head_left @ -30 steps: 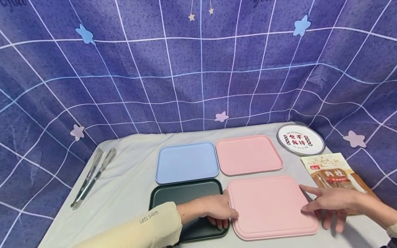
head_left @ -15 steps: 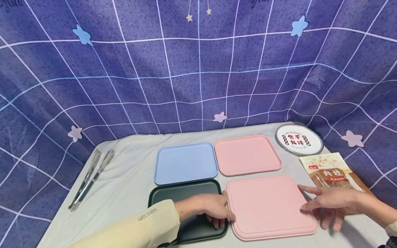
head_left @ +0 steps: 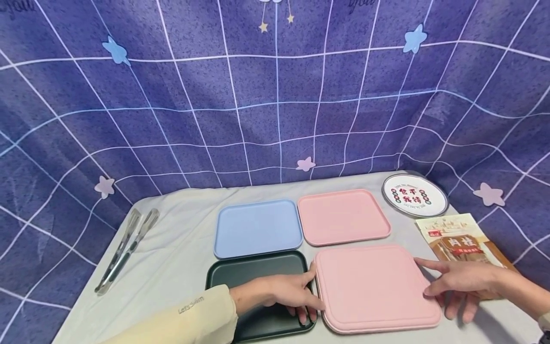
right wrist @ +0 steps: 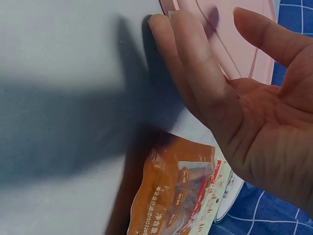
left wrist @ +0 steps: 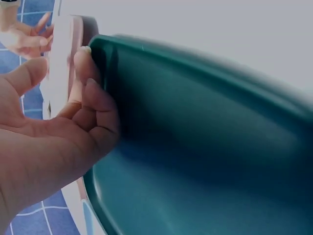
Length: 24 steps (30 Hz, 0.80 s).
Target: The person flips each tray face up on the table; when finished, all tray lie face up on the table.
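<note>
A pink rounded tray (head_left: 374, 286) with a ridge round its flat face lies at the front right, a second layer showing under its left edge. My left hand (head_left: 292, 294) is at that edge with its thumb and index finger spread. Its other fingers bend down over the rim of the dark green tray (head_left: 266, 325), which the left wrist view also shows. At the pink tray's right edge is my right hand (head_left: 464, 282), fingertips along the side. In the right wrist view, its fingers (right wrist: 195, 54) are loosely extended beside the rim and hold nothing.
Behind lie a blue tray (head_left: 258, 229) and another pink tray (head_left: 343, 217). A white plate (head_left: 414, 196) with red lettering stands at the back right, above a brown-and-cream food packet (head_left: 464, 241). Metal tongs (head_left: 126, 253) lie far left on the pale cloth (head_left: 180, 239).
My left hand has drawn slightly left, its thumb and index finger wider apart at the tray's edge. My right thumb or fingertip has eased slightly right. The trays remain in place.
</note>
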Each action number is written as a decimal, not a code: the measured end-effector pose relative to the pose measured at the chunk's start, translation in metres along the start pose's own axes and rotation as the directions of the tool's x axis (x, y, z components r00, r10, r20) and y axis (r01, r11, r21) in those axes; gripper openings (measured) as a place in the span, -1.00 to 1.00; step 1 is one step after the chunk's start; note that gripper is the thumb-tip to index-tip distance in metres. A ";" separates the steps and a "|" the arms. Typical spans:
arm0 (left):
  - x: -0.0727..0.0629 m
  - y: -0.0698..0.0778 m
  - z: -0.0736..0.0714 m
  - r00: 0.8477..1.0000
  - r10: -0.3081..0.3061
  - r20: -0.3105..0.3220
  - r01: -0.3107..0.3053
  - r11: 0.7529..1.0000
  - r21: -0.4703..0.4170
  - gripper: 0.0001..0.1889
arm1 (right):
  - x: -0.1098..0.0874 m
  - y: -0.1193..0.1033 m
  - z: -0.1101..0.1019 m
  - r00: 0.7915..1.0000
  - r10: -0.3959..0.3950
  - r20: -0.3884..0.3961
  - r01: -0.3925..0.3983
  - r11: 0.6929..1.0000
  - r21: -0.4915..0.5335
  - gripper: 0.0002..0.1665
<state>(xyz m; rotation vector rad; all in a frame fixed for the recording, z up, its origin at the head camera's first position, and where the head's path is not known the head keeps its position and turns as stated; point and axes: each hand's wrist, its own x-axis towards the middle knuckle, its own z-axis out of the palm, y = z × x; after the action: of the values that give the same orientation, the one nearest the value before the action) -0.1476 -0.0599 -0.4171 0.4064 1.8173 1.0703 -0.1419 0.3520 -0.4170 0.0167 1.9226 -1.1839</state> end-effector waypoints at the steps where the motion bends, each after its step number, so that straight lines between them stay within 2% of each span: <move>1: -0.001 0.001 0.001 1.000 0.013 -0.003 -0.013 1.000 -0.010 0.10 | 0.000 0.000 0.000 1.000 -0.003 0.005 0.003 1.000 0.004 0.23; 8: -0.009 0.013 0.009 0.991 0.130 -0.034 -0.132 0.988 -0.085 0.25 | 0.000 0.002 0.001 0.997 -0.063 0.032 0.062 0.998 0.031 0.21; 15: -0.015 0.031 0.012 0.964 0.213 -0.160 -0.233 0.966 -0.114 0.22 | 0.003 0.005 0.004 0.990 -0.118 0.076 0.113 0.991 0.074 0.18; 19: -0.018 0.037 0.014 0.949 0.240 -0.206 -0.271 0.952 -0.140 0.20 | 0.003 0.005 0.005 0.987 -0.132 0.087 0.124 0.988 0.092 0.17; 21: -0.018 0.041 0.015 0.942 0.244 -0.231 -0.285 0.944 -0.164 0.20 | 0.004 0.004 0.006 0.991 -0.117 0.066 0.112 0.991 0.069 0.16; 24: -0.019 0.046 0.016 0.933 0.247 -0.262 -0.301 0.934 -0.194 0.20 | 0.003 -0.012 0.010 0.995 -0.086 -0.058 0.079 0.991 -0.112 0.15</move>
<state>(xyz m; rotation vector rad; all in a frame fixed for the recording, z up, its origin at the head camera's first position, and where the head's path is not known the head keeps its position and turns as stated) -0.1323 -0.0387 -0.3719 0.4173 1.8464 1.5656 -0.1422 0.3365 -0.4125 -0.0862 2.0582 -1.1421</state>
